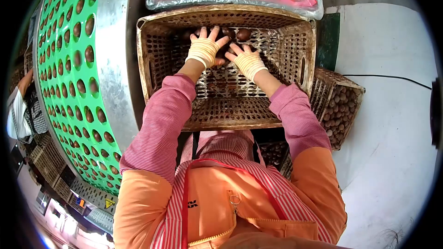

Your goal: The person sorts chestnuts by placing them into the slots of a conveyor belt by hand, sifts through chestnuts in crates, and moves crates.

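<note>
Inside a brown, perforated plastic crate (240, 110), both of my hands reach down toward the far side. Yellowish elastic bands wrap my left hand (204, 50), whose fingers are spread over several dark brown nut-like pieces. Beside it, my right hand (248, 61) has similar wrapping, with its fingers stretched out and apart. One brown nut-like piece (243, 34) shows plainly beyond the fingertips at the far wall. Other pieces sit partly hidden under and between the hands. Neither hand visibly grips anything.
A green holed conveyor (69, 78) carrying rows of brown pieces curves along the left, edged by a metal panel (117, 55). Behind the crate stands a plastic-lined bin (161, 3) with pink packets. Another crate of brown pieces (339, 108) is at the right. A person's arm (25, 82) shows far left.
</note>
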A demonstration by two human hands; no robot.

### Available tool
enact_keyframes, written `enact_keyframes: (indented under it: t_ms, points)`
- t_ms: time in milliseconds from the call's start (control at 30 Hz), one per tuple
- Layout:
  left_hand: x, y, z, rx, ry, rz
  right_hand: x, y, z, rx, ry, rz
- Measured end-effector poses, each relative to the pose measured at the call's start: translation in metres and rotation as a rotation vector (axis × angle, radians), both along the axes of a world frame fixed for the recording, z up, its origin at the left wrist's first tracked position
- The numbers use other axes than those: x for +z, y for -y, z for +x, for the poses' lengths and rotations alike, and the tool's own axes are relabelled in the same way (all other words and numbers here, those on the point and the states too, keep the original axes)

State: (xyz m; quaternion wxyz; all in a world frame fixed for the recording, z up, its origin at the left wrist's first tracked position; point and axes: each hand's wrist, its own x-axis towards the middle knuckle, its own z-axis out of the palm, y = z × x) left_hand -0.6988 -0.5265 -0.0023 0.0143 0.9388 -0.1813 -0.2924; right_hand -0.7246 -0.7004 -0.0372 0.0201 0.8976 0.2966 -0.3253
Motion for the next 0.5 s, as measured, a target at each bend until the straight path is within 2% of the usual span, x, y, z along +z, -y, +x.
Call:
enact_keyframes:
  t_ms: [67, 100, 200, 233, 333, 400, 433, 500]
  points:
    - [-0.009, -0.002, -0.001, 0.002, 0.053, 0.022, 0.006, 0.003, 0.001, -0.055, -0.076, 0.034]
    - [-0.012, -0.005, -0.001, -0.011, 0.041, 0.052, 0.003, 0.004, -0.002, -0.074, -0.015, 0.054]
    - [-0.007, -0.017, 0.007, 0.083, -0.066, 0.080, 0.000, -0.007, 0.003, -0.910, -0.382, 0.198]
    - [-0.010, -0.020, 0.004, 0.101, -0.046, 0.054, 0.002, -0.001, -0.002, -0.228, -0.175, 0.026]
    - [-0.033, -0.026, -0.020, 0.079, 0.036, -0.020, -0.005, 0.001, -0.011, -0.182, -0.129, 0.090]
    - [-0.037, -0.021, -0.029, 0.172, 0.000, -0.027, -0.035, -0.009, -0.016, -0.945, -0.391, 0.322]
    - [-0.044, -0.023, -0.035, 0.215, 0.019, -0.086, -0.042, -0.006, -0.021, -0.793, -0.333, 0.326]
    - [-0.039, -0.025, -0.037, 0.179, -0.011, -0.154, -0.011, -0.006, -0.020, -0.289, -0.112, 0.194]
